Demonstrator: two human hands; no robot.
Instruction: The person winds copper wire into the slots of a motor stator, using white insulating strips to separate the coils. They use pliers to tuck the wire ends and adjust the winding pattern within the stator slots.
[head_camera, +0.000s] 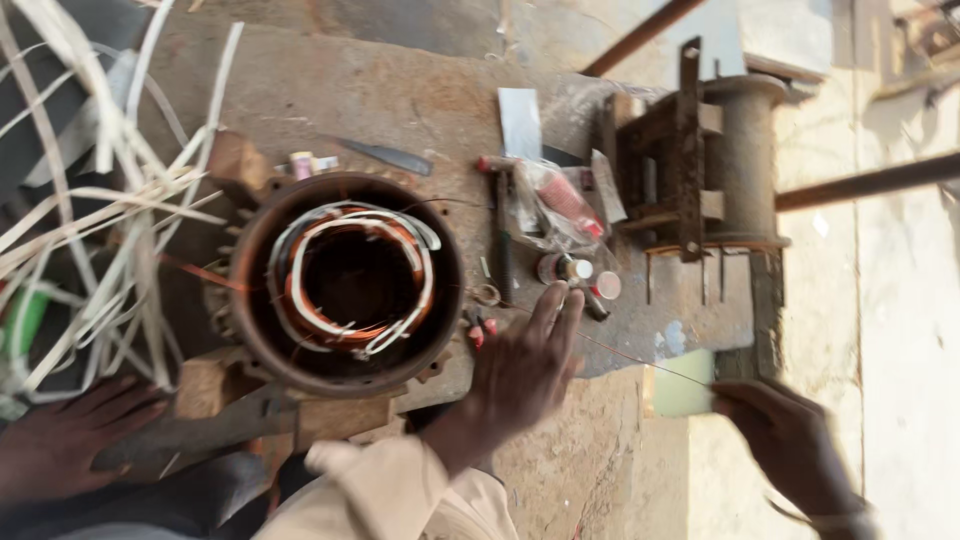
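Head view: left hand (520, 372) flat and unclenched, just beside stator (345, 282). Right hand (790, 440) farther out at the copper wire (645, 360); grip blurred, can't tell. Advise keeping wire taut and unkinked.

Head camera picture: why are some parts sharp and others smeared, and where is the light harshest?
Head view: the motor stator on the bench is fairly sharp. The right hand and its pale green card are smeared by motion, and the left hand is slightly soft. Sunlight washes out the ground at right, and the lower left corner lies in shade.
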